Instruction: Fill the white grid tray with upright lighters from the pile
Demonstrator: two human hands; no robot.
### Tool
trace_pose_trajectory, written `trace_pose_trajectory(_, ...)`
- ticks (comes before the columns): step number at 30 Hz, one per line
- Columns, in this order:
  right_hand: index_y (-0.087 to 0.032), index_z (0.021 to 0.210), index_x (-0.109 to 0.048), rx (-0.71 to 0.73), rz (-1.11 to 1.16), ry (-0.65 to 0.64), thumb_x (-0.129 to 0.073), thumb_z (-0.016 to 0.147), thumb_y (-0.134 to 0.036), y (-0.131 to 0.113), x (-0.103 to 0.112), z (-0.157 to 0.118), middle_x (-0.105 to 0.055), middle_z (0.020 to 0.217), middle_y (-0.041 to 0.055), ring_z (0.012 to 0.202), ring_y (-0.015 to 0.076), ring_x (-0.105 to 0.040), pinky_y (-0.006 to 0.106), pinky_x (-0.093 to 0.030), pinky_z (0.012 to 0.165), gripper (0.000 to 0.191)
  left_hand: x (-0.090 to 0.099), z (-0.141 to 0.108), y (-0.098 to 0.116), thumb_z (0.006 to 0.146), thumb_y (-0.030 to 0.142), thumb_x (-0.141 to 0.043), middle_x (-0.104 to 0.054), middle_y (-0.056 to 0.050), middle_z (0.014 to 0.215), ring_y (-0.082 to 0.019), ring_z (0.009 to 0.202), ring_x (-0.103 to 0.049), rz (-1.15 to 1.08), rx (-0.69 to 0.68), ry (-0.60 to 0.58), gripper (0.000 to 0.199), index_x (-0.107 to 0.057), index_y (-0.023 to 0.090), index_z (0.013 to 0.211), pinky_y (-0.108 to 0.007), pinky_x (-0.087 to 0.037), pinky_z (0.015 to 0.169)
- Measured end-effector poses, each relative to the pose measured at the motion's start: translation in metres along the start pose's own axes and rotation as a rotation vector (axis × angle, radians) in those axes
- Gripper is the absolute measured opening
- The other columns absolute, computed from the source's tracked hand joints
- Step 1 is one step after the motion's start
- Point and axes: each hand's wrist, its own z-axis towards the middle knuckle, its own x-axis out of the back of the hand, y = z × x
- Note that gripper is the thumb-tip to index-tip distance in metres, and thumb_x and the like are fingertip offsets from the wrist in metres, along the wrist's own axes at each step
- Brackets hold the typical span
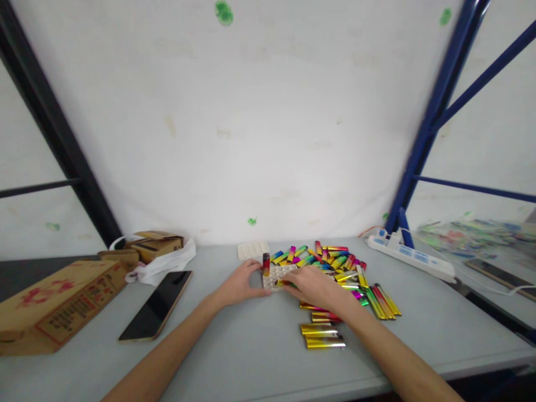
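Note:
A small whitish tray with rows of holes [274, 273] lies at the middle of the table. One dark red lighter-like tube [266, 264] stands upright at its back left corner. My left hand [244, 283] is at the tray's left side, thumb and fingers apart around its edge. Over the tray's right part, my right hand [312, 283] has its fingers pinched on a small yellow piece [281, 283], mostly hidden by the fingers. Many shiny multicoloured tubes [343, 262] are heaped to the right, and a few gold ones [321, 336] lie nearer me.
A second whitish tray [253, 249] lies by the wall. To the left are a phone [156, 306], a cardboard box [62, 301], a smaller box [156, 246] and a white bag [170, 262]. A power strip [410, 257] lies right, beside a blue frame [431, 117].

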Motion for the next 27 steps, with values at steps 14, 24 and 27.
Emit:
trace_pose_trajectory(14,-0.024,0.113,-0.056,-0.168,1.407,0.214,-0.058,0.092,-0.065,0.003,-0.008,0.013,-0.048,0.069,-0.0057,0.047,0.0091,-0.034,0.025,-0.03,0.045,0.045,-0.005,0.0,-0.006,0.066,0.062,-0.085,-0.064,-0.015,0.131,-0.035,0.123,-0.059,0.002,0.015,0.018,0.073,-0.068,0.02,0.123,-0.046,-0.046,0.112)
trace_pose_trajectory(24,-0.019,0.076,-0.058,-0.367,1.104,0.344,-0.078,0.073,-0.064,0.011,-0.019,0.02,-0.043,0.061,-0.0061,0.055,0.0103,-0.037,0.024,-0.028,0.052,0.049,-0.003,-0.001,-0.003,0.067,0.062,-0.084,-0.065,-0.013,0.127,-0.034,0.12,-0.061,-0.01,0.009,0.017,0.073,-0.068,0.019,0.123,-0.044,-0.048,0.109)
trace_pose_trajectory(27,-0.019,0.069,-0.052,-0.288,1.108,0.33,-0.061,0.086,-0.069,0.01,-0.021,0.02,-0.046,0.063,-0.0036,0.061,0.0122,-0.043,0.026,-0.035,0.058,0.054,-0.005,-0.001,-0.006,0.066,0.063,-0.085,-0.064,-0.014,0.13,-0.034,0.121,-0.06,-0.007,0.016,0.022,0.074,-0.068,0.019,0.123,-0.046,-0.048,0.11)
